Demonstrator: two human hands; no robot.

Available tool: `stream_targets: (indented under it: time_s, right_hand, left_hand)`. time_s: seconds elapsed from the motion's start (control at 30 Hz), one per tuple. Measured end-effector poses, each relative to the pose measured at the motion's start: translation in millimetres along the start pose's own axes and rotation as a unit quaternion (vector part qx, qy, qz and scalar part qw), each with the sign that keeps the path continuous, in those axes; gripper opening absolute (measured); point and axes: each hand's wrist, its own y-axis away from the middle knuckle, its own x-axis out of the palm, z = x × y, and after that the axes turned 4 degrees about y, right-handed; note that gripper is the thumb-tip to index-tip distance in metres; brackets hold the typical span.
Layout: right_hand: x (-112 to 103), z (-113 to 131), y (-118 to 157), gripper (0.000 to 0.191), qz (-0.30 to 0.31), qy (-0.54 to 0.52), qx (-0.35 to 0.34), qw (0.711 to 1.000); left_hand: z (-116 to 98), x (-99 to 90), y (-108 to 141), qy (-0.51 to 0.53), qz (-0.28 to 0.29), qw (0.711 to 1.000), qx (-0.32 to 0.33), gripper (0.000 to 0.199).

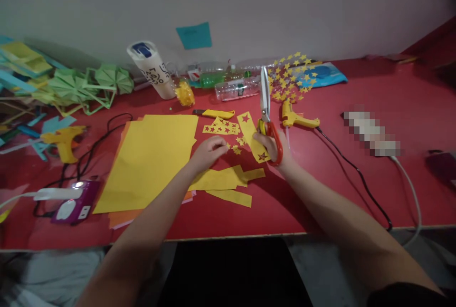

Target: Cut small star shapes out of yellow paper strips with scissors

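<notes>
My right hand (272,144) is closed around the red and yellow handles of a pair of scissors (264,95), whose closed blades point away from me. Beside and partly under that hand is a yellow paper strip (251,137) with star-shaped holes; whether the hand also grips it, I cannot tell. The fingers of my left hand (209,152) are curled and pinched, with a small yellow paper star (228,146) at their tips. Several more cut stars (238,148) lie between my hands. Behind them rests another yellow scrap (221,127) full of star holes.
Yellow paper sheets (149,159) are stacked at left, with offcuts (228,178) in front. A utility knife (215,114), plastic bottles (237,88), many stars (292,76) and a corded glue gun (297,118) lie behind. Another glue gun (66,141) and a purple power socket (74,202) sit left.
</notes>
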Motion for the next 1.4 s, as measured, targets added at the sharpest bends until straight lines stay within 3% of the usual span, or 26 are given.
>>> stream_targets:
  time_s: [0.07, 0.2, 0.3, 0.4, 0.5, 0.6, 0.67, 0.73, 0.87, 1.1, 1.4]
  right_hand:
    - [-0.8, -2.5, -4.6, 0.031, -0.036, -0.036, 0.030, 0.998]
    - [-1.1, -2.6, -7.2, 0.035, -0.045, -0.049, 0.021, 0.998]
    - [-2.5, 2.2, -4.2, 0.037, -0.031, -0.043, -0.004, 0.999]
    - [-4.1, 7.3, -0.5, 0.035, -0.011, -0.030, -0.009, 0.999]
    - [-3.7, 9.7, 2.3, 0.031, 0.001, -0.015, -0.007, 1.000]
    - [0.3, 9.2, 4.3, 0.033, -0.002, -0.014, -0.019, 1.000]
    - [5.1, 8.1, 5.5, 0.037, -0.002, -0.008, -0.032, 0.999]
    - [10.6, 7.0, 7.3, 0.041, 0.004, -0.001, -0.033, 0.999]
    - [19.4, 6.3, 14.4, 0.045, 0.051, -0.019, 0.020, 0.998]
    - [25.5, 12.0, 26.6, 0.046, 0.102, -0.012, 0.060, 0.993]
    - [32.5, 13.3, 32.6, 0.045, 0.094, 0.013, 0.049, 0.994]
  left_hand:
    - [0.8, 6.3, -8.4, -0.132, 0.053, 0.989, 0.039, 0.023]
    - [-2.1, 22.6, -24.8, -0.374, 0.100, 0.915, 0.114, 0.030]
    - [-4.9, 27.4, -31.3, -0.458, 0.116, 0.875, 0.107, 0.030]
    - [-4.0, 22.1, -32.2, -0.469, 0.091, 0.873, 0.096, 0.028]
    - [-2.2, 12.8, -27.0, -0.387, 0.016, 0.918, 0.086, 0.023]
    - [-5.1, 10.1, -15.6, -0.165, -0.035, 0.983, 0.069, 0.024]
    - [-9.0, 13.9, -7.0, 0.005, -0.015, 0.999, 0.040, 0.025]
    - [-12.1, 19.3, -0.1, 0.093, -0.028, 0.995, 0.030, 0.023]
    - [-11.6, 21.2, 7.4, 0.139, -0.069, 0.988, 0.013, 0.023]
    - [0.1, 12.1, 18.2, 0.159, -0.010, 0.987, -0.022, 0.021]
    - [1.0, 17.6, 25.3, 0.266, 0.018, 0.962, -0.060, 0.023]
